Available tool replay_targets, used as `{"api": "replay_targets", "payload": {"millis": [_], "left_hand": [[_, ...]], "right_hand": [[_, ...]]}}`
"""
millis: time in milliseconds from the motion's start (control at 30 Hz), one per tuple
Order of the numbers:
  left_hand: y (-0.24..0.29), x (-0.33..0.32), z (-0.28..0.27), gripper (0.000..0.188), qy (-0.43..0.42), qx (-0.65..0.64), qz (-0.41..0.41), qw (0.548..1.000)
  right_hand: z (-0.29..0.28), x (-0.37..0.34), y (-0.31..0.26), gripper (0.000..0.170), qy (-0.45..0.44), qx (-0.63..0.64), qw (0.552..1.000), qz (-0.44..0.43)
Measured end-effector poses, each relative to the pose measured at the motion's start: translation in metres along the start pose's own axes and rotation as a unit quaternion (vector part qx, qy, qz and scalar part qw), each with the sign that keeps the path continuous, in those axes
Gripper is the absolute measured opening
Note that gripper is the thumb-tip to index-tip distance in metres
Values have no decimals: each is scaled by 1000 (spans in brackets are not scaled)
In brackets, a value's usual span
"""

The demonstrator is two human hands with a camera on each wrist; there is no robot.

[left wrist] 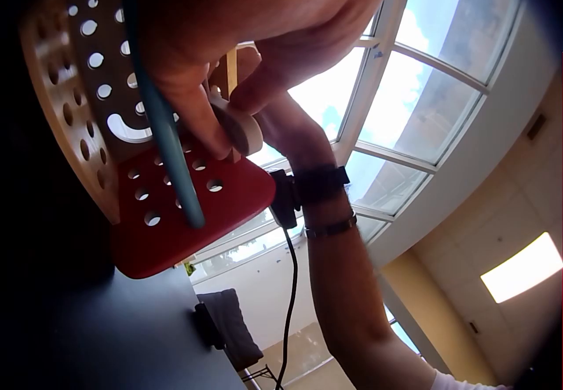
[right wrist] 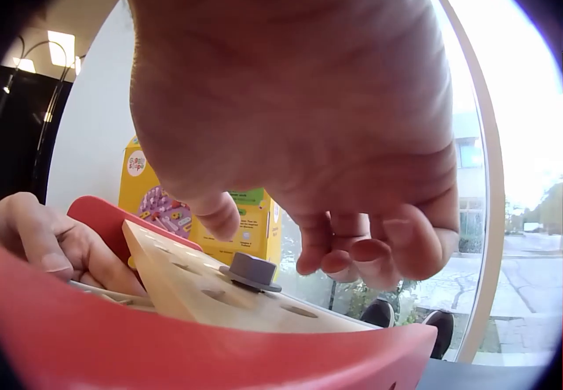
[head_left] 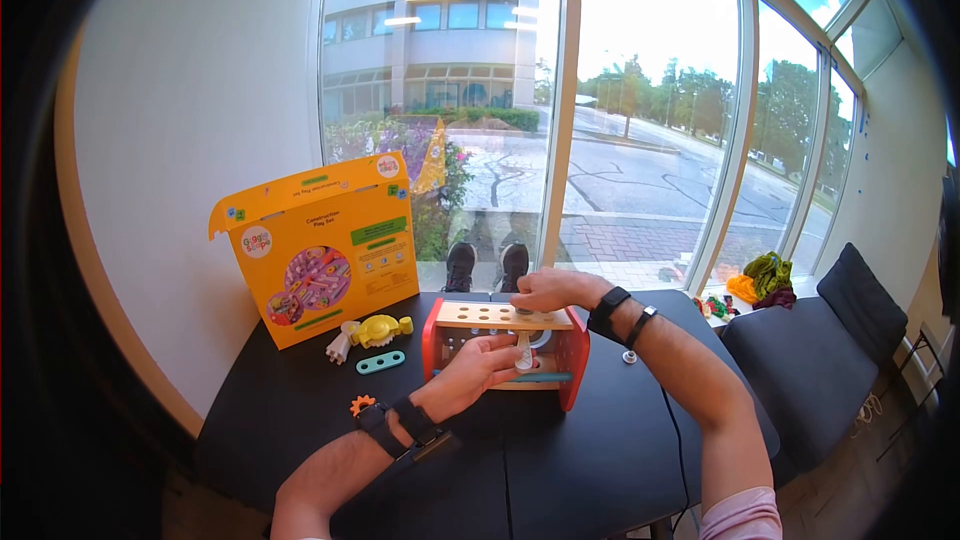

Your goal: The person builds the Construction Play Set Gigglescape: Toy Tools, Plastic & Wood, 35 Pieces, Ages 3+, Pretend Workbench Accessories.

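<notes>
A toy workbench with red ends (head_left: 578, 365) and a wooden top plank (head_left: 460, 315) pierced by holes stands on the black table. My left hand (head_left: 470, 380) reaches in at its front and pinches a pale round-ended piece (left wrist: 239, 130) under the plank. A grey bolt (right wrist: 252, 271) sits head up in a hole of the plank. Over it hovers my right hand (head_left: 560, 292), fingers loosely bent, thumb and fingertips apart from the bolt in the right wrist view. The workbench's teal bar (left wrist: 167, 135) runs close by my left fingers.
Left of the workbench lie a teal strip with holes (head_left: 381, 362), a yellow toy piece (head_left: 380, 330) and an orange gear (head_left: 362, 404). Behind them stands a yellow box (head_left: 330, 260). To the right are a small white piece (head_left: 629, 357), a black cable (head_left: 678, 430) and a dark chair (head_left: 800, 370).
</notes>
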State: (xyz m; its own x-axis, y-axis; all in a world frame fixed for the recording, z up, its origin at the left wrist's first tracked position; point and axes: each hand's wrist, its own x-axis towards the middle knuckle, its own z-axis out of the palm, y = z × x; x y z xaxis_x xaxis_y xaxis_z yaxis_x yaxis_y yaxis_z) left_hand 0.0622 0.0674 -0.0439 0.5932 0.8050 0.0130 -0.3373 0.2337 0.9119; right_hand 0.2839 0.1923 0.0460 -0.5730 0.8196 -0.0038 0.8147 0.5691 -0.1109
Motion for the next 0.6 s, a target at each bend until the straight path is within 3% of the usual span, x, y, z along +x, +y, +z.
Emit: {"api": "replay_targets", "payload": {"millis": [100,200,300,400,500,600], "left_hand": [[1,-1,1,43,0,-3,-1,1000],[3,-3,4,42,3,0,-2,1000],[3,-3,4,42,6,8,-2,1000],[4,-4,5,43,5,8,0,1000],[2,-2,3,43,5,7,0,1000],[1,-2,3,43,3,2,0,1000]], "right_hand": [[-10,-12,-17,70,-24,-20,998,46],[2,-1,-1,70,20,-30,999,-4],[-3,0,-5,68,-40,-24,999,27],[-19,-16,-27,67,-34,-51,994,88],[-3,-4,-1,68,-10,5,1000,-7],[-11,-8,-11,68,-66,-30,997,35]]}}
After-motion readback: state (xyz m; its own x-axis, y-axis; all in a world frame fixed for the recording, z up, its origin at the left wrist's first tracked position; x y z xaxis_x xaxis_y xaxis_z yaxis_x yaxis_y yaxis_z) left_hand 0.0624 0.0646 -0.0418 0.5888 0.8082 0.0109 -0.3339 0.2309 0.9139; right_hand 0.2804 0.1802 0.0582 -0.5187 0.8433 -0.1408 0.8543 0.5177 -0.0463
